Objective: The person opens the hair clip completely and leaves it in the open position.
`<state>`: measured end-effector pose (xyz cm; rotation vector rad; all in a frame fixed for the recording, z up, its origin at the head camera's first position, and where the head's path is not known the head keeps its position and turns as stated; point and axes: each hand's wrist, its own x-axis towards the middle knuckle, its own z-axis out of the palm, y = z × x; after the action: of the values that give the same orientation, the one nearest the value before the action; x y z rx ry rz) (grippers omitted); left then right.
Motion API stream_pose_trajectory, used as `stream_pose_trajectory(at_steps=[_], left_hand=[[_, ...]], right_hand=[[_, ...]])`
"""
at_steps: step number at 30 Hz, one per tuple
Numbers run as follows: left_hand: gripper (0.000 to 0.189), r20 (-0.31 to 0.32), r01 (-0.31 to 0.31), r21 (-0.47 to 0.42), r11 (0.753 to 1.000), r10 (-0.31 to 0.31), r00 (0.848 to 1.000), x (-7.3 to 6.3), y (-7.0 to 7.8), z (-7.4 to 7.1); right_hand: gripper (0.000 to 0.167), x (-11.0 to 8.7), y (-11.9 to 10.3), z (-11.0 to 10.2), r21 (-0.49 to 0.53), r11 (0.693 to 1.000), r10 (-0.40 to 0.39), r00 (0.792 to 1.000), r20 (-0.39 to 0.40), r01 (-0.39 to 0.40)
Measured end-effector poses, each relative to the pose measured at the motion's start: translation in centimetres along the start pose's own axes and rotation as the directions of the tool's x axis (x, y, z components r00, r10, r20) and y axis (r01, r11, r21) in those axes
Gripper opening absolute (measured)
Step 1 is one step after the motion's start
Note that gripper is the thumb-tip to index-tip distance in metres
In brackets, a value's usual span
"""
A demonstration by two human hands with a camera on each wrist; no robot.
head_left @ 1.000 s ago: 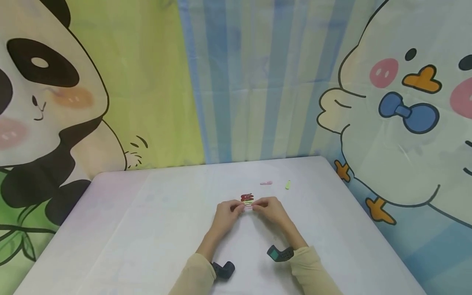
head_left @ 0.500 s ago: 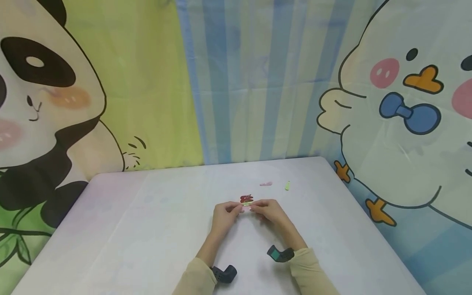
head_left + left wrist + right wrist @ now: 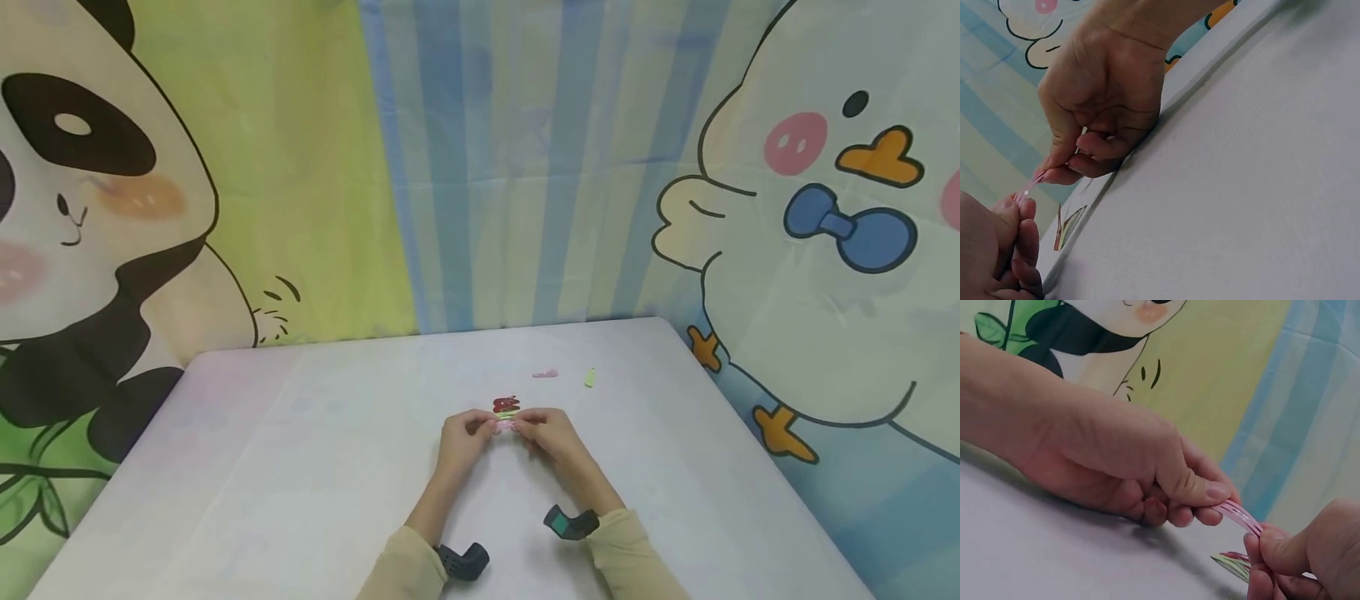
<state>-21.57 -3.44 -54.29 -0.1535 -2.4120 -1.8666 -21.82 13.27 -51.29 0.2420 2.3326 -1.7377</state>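
A pink snap hair clip spans the gap between my two hands, held off the tabletop. My left hand pinches one end of it between thumb and fingers. At the other end, the thumb and fingers of my right hand pinch it too. In the left wrist view the clip shows only as a short pink strip between the fingertips. Just beyond the hands lie red hair clips in a row, with green clips on their near side, partly hidden by my fingers.
Farther back on the white table lie another pink clip and a yellow-green clip, apart from the row. A patterned curtain hangs behind the table's far edge. Dark wrist cameras sit on both wrists.
Both hands have drawn slightly nearer the body, and more of the green clips behind them shows. The pink clip stays between the fingertips. The view has shifted a little.
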Motion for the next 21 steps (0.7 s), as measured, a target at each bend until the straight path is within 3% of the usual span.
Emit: stream_pose_trajectory(at_steps=[6, 11, 14, 21], left_hand=[[0.015, 0.006, -0.156, 0.135, 0.979, 0.156, 0.988, -0.4, -0.5, -0.1], [0.019, 0.018, -0.324, 0.284, 0.902, 0.333, 0.943, -0.5, -0.7, -0.2], [0.019, 0.012, -0.334, 0.325, 0.885, 0.349, 0.937, -0.6, -0.7, -0.1], [0.02, 0.001, -0.306, 0.329, 0.893, 0.324, 0.946, -0.6, -0.7, -0.1]], right_hand=[[0.017, 0.3, 0.3, -0.4, 0.0, 1.0, 0.002, 1.0, 0.012, -0.002], [0.016, 0.5, 0.7, -0.5, 0.026, 0.999, -0.046, 0.998, 0.039, 0.045], [0.019, 0.6, 1.1, -0.6, 0.012, 0.996, -0.093, 0.995, 0.045, 0.093], [0.026, 0.8, 2.4, -1.3, -0.085, 0.973, -0.211, 0.975, 0.065, 0.216]])
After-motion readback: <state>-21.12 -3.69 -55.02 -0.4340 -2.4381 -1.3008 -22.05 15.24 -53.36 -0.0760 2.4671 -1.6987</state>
